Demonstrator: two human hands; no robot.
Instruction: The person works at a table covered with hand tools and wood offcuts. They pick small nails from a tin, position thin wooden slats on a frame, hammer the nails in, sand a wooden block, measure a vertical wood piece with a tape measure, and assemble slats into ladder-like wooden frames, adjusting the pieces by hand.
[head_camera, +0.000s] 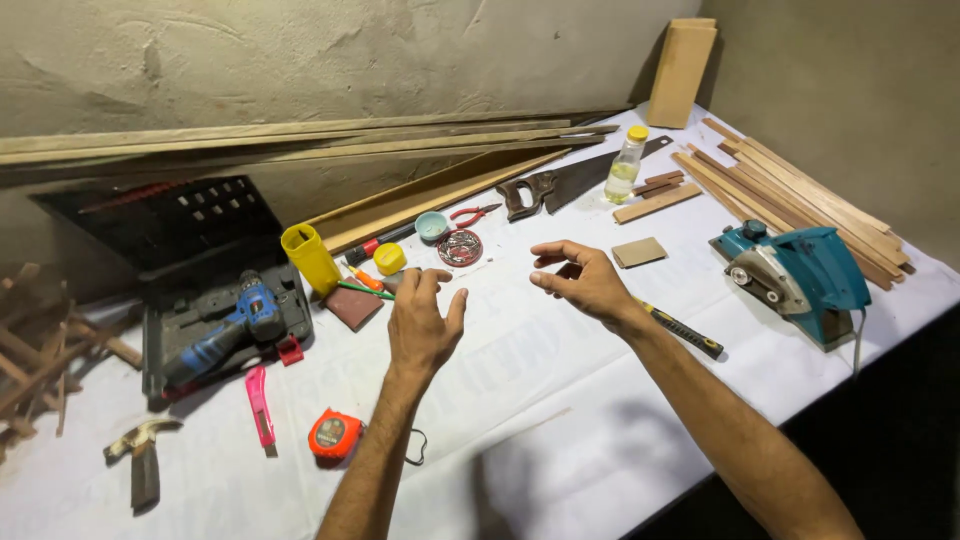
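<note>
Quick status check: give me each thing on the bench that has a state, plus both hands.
left hand: empty, fingers spread, above the cloth
right hand: empty, fingers curled
drill case: lid open, blue drill lying inside
clear bottle: upright, yellow cap on
yellow container: upright, open top
yellow lid: off, lying beside it
red pliers: handles apart
planer: resting on the table

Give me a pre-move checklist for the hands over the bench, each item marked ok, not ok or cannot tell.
1. Left hand empty, fingers spread: ok.
2. Right hand empty, fingers curled: ok.
3. White sheet beneath both hands bare: ok.
4. Sandpaper square within the right hand's reach: ok.
5. Electric planer unplugged: cannot tell.
6. Handsaw teeth away from the hands: ok.
</note>
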